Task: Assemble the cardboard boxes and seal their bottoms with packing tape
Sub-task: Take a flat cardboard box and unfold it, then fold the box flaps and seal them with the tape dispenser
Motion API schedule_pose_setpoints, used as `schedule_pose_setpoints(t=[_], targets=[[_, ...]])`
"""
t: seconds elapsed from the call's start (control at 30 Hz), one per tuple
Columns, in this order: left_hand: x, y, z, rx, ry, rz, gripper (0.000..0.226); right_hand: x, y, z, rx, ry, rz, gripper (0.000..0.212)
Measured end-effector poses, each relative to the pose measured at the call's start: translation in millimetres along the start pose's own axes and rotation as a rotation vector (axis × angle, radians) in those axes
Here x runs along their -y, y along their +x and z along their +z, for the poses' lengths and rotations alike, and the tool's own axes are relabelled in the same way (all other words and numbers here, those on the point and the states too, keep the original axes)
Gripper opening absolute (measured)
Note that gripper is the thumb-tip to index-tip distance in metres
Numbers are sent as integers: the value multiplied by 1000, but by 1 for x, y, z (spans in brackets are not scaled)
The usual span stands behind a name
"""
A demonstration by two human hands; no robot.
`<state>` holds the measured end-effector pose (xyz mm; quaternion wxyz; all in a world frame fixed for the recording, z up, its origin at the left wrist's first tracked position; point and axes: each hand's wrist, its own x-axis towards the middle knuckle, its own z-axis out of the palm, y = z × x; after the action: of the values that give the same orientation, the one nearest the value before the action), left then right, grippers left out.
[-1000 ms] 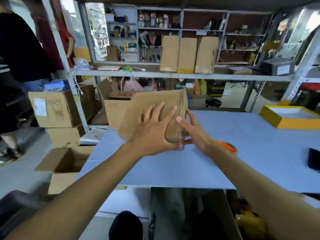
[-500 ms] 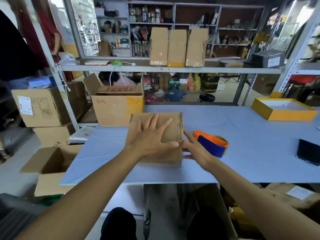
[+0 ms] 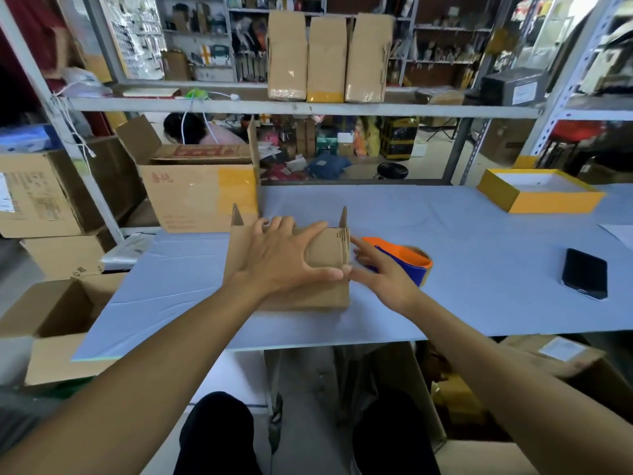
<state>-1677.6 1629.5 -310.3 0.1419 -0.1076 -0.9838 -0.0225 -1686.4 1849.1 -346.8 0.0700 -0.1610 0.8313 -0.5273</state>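
From the head view, the box (image 3: 291, 265) has come down from mid-air a second ago to rest on the bench (image 3: 479, 234), flaps folded up top, so taping can follow. The left hand (image 3: 284, 255) presses it flat with fingers spread; the right hand (image 3: 380, 272), fingers straight, has left its side and reaches toward the tape roll (image 3: 402, 262) just beside. The box's long axis runs left to right, two flap corners pointing up at the far edge.

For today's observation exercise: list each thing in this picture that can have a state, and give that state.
Cardboard box: on the table, flaps pressed flat, two flaps upright.
Left hand: open, pressing the box.
Right hand: open, beside the tape dispenser.
Phone: screen dark.
Yellow box: open.
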Motion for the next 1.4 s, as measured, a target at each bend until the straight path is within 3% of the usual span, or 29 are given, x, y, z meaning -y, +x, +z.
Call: schedule_pose_setpoints(t=[0.17,0.33,0.5,0.57,0.67,0.83,0.97,1.03,1.2,1.4], targets=[[1,3,1,33,-25,-9,96,-16,16,-39,-313,-648,-44,51],[-2,3,0,62,9,-36,98,-29,33,-51,-84,-984,133,63],[-6,1,7,369,-144,-59,93,-29,43,-47,-75,-1127,176,72],[-7,0,8,386,-167,-57,92,-35,41,-46,-74,-1196,109,73],[-10,-2,4,318,-190,-17,85,-41,35,-53,-88,-1067,72,73],[-11,-2,3,213,-337,111,80,-25,11,-71,-263,-748,-84,59],[-20,11,6,42,-494,100,28,-4,-10,-79,-266,-563,-124,64],[-31,18,3,-6,-618,38,20,-2,-15,-80,-260,-571,-178,67],[-52,29,-9,120,-973,-216,26,-2,-20,-74,-225,-501,-280,69],[-58,29,-13,206,-1097,-282,22,-3,-21,-67,-199,-446,-354,70]])
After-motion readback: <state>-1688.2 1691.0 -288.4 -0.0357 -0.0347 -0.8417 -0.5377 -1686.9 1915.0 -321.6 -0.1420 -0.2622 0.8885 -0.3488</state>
